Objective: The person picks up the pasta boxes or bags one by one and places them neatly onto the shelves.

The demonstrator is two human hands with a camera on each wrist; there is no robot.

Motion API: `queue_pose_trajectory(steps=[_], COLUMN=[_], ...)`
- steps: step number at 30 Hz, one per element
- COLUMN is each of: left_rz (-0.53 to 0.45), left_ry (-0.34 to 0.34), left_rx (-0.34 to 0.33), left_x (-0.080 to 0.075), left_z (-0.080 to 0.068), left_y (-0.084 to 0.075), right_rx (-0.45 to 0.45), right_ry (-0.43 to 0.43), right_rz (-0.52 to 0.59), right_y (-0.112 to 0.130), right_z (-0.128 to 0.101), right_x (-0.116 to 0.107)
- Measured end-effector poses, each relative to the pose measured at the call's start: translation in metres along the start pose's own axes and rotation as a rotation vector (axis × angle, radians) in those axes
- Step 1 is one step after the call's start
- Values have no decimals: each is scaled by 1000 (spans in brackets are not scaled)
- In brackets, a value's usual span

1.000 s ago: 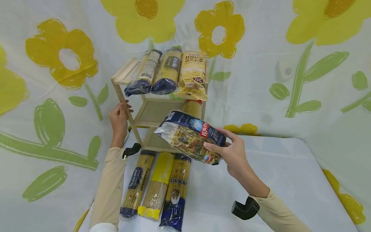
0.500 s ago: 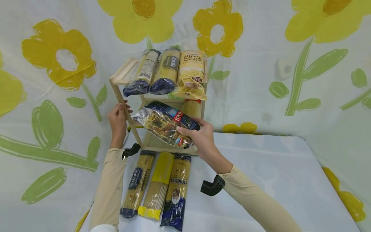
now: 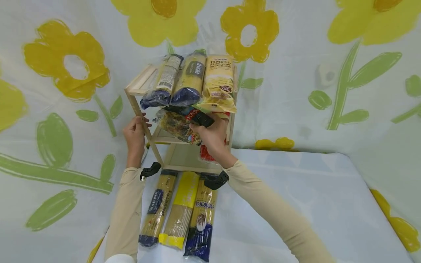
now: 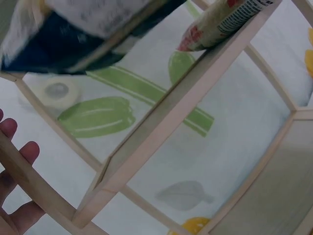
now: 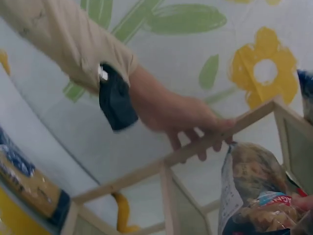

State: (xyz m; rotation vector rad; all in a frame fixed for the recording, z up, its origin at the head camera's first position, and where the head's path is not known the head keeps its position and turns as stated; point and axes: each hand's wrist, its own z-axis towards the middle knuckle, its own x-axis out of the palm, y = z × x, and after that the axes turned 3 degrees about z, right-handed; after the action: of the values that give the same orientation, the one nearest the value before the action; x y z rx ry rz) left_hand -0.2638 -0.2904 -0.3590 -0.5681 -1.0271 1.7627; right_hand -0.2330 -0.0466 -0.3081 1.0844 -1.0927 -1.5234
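Observation:
A small wooden shelf rack [image 3: 142, 86] stands at the back of the table. My left hand [image 3: 134, 132] grips its front left post [image 5: 195, 149]; the fingers [image 4: 14, 152] curl round the wood. My right hand [image 3: 212, 137] holds a blue bag of spiral pasta [image 3: 179, 122] and pushes it onto the middle shelf [image 3: 161, 138]; the bag [image 5: 252, 193] tilts up toward the rack. Three pasta packs [image 3: 189, 82] lie on the top shelf, sticking out over its front edge.
Three long spaghetti packs [image 3: 180, 213] lie side by side on the white table [image 3: 296, 193] in front of the rack. A red-ended pack [image 3: 205, 153] shows behind my right wrist. A flowered cloth [image 3: 312, 73] hangs behind everything.
My right hand has carried the spiral pasta bag up and to the left, from above the table into the rack's middle shelf. The left hand has stayed on the post.

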Motion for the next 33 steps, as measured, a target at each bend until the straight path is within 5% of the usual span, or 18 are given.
queue_pose_trajectory(steps=[5, 9, 12, 15, 18, 20, 23, 29, 33], left_rz=[32, 27, 14, 10, 16, 17, -1, 0, 4], left_ry=[17, 8, 17, 24, 21, 14, 13, 21, 13], left_rx=[17, 21, 3, -11, -11, -10, -18, -8, 9], left_x=[8, 11, 9, 5, -2, -4, -3, 0, -2], left_z=[-3, -3, -3, -2, -1, -1, -2, -2, -1], left_y=[-1, -3, -3, -4, -3, -3, -1, 0, -2], right_rx=[-76, -185, -197, -141, -158, -203, -257, -277, -243], right_ry=[-57, -23, 122, 374, 560, 594, 525, 256, 204], right_rz=[-273, -334, -360, -420, -575, -695, -801, -984, -1101], right_y=[-2, -10, -10, -3, 2, 2, -5, -17, -18], right_z=[18, 29, 38, 43, 47, 47, 44, 36, 33], right_x=[2, 0, -7, -16, -19, -18, -11, 19, 43])
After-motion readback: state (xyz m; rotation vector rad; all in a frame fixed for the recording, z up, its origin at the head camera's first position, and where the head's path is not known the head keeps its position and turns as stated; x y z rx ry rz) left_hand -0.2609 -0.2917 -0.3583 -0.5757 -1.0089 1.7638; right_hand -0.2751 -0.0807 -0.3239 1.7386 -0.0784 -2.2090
